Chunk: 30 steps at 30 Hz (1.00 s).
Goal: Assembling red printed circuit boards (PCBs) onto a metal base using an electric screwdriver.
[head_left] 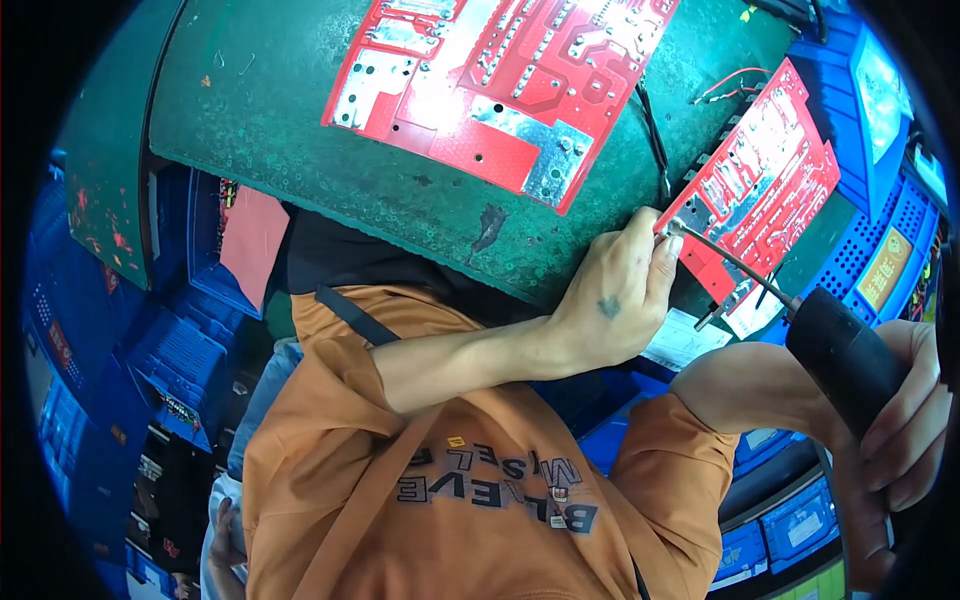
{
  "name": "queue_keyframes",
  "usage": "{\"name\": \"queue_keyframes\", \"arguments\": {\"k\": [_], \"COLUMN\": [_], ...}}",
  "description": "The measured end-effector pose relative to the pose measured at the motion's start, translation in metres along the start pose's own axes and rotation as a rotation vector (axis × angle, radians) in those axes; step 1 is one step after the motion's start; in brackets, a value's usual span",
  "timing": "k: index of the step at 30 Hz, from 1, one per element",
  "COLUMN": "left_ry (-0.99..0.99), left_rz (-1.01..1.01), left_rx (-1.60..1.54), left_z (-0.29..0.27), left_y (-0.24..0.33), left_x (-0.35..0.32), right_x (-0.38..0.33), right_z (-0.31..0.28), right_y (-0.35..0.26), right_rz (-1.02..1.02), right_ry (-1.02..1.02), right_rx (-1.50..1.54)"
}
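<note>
A small red circuit board [765, 180] is held at its lower corner by the left hand [610, 295], whose fingertips [662, 250] are pinched together on the board's edge. This board is tilted and rests partly over the right rim of a green work mat [300, 130]. A soldering iron [840, 355] is gripped by the right hand [905, 410], with the fingers wrapped closed around its black handle just below and right of the small board. The iron's thin metal shaft is laid up and to the left, and its tip is brought to the same lower corner of the small board, right beside the left fingertips. A larger red circuit board [500, 75] is seen lying flat on the mat, up and left of the small board and apart from it. Blue plastic crates [870, 110] are stacked to the right of the small board.
</note>
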State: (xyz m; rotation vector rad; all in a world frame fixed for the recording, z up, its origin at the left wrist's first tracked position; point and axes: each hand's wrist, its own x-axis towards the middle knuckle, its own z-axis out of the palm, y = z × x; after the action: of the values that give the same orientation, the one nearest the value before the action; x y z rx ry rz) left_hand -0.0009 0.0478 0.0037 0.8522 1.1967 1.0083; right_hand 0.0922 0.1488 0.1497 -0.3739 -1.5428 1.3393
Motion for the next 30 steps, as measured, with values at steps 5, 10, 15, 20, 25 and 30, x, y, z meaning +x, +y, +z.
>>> {"name": "queue_keyframes", "arguments": {"k": [5,10,15,20,25,30], "left_ry": [0.022,0.022,0.067,0.106,0.018,-0.138], "left_rz": [0.007,-0.010,-0.064,0.116,0.098,0.078], "left_rx": [-0.001,0.002,0.010,0.075,0.111,0.281], "left_z": [0.001,0.001,-0.003,0.014,-0.008,-0.063], "left_y": [-0.001,0.002,0.003,-0.009,0.002,0.050], "left_x": [0.000,0.001,-0.002,0.002,0.000,-0.052], "right_x": [0.003,0.013,0.028,0.010,0.000,-0.052], "right_z": [-0.005,-0.009,-0.030,-0.011,-0.004,-0.027], "right_y": [0.008,0.013,0.019,0.003,-0.052,-0.072], "right_rz": [0.001,0.071,0.159,-0.118,-0.401,-0.272], "right_ry": [-0.079,-0.294,-0.620,-0.248,0.207,0.191], "right_rx": [0.046,0.147,0.354,0.167,0.052,0.018]}}
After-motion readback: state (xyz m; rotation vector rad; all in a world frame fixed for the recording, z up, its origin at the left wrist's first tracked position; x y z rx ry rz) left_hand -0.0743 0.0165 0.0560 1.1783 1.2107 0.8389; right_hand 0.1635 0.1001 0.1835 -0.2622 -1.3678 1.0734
